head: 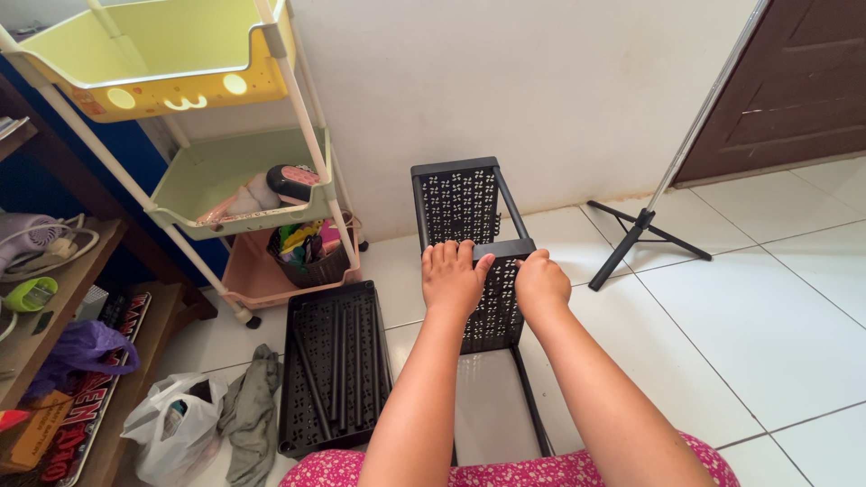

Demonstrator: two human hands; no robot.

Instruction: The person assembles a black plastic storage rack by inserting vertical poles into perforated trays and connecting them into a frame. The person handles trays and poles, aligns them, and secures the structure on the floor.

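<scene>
Both hands are on the top edge of the near perforated black shelf panel standing on the tiled floor: left hand flat with fingers spread, right hand curled shut over the edge. Plenty of open tile to the right up to the tripod stand. On the left it's tight, with a black tray of rods just beside it and the trolley cart behind.

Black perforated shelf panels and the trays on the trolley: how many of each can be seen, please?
Black perforated panels: 3, two on the frame under the hands, one flat on the floor
Trolley trays: 3, yellow, green, pink
Total: 6
</scene>
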